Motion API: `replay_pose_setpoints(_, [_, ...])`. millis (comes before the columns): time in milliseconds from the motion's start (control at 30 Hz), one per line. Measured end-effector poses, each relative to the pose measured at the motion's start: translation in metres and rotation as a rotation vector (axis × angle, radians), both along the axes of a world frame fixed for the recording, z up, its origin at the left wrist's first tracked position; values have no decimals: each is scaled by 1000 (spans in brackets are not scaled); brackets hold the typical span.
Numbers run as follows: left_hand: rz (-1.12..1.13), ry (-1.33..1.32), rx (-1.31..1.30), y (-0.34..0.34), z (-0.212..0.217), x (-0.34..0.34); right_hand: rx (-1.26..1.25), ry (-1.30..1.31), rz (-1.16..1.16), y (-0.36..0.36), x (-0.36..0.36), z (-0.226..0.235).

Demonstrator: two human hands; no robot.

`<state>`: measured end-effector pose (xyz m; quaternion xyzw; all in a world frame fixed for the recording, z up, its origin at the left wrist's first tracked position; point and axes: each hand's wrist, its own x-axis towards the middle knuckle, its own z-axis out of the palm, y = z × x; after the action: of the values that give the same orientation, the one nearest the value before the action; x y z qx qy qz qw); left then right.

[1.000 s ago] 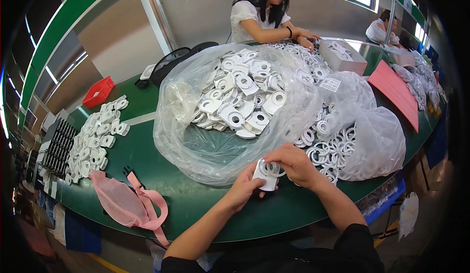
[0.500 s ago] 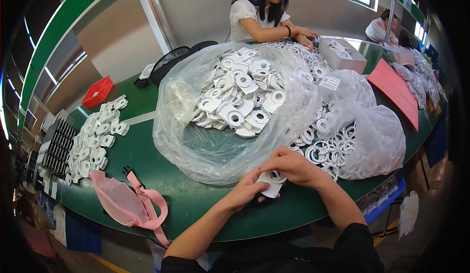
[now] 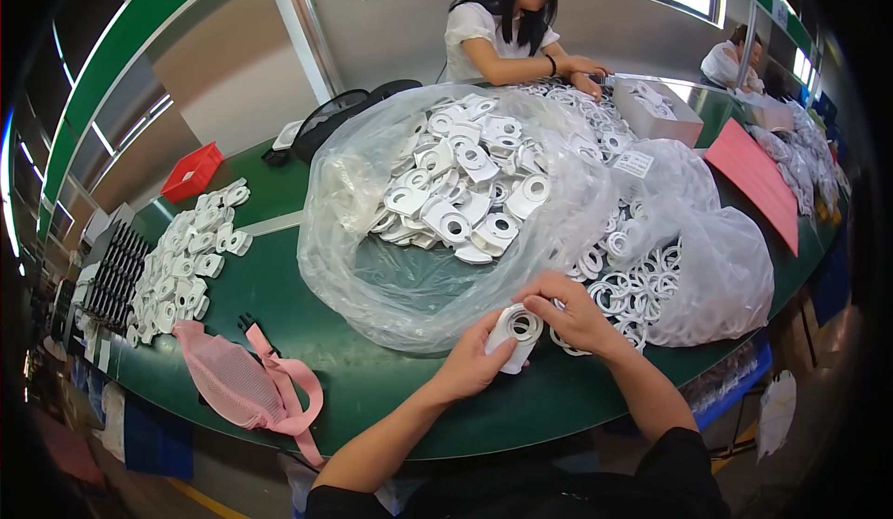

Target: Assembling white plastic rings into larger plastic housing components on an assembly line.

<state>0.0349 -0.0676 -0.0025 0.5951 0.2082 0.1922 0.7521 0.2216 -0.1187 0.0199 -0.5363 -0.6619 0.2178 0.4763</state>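
White plate [image 3: 503,331] with a ringed round hole, firmly in left grip [image 3: 465,367]; right grip's [image 3: 575,316] hold unclear.

Smooth plastic part [image 3: 517,351], glossy green tabletop [image 3: 372,391]

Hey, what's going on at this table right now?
The person's left hand holds a white part with a round opening, and the right hand is at its upper edge. Ahead, similar white pieces are heaped in a clear plastic bag, with loose white rings near the right hand. Across the green table, a co-worker has hands at another heap.
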Motion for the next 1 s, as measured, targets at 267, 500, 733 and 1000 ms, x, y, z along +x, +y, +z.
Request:
replay_pose_setpoints(267, [240,165,595,1,2,-1,-246,88,112,0,1,0])
replay_pose_setpoints(500, [231,194,634,7,-9,-2,-275,-101,103,-5,-8,6])
replay_pose_setpoints(733, [224,147,573,2,-14,5,-261,43,43,-3,0,-8])
replay_pose_setpoints(1000, [199,-206,58,-11,-9,8,-298,544,8,5,1,-13])
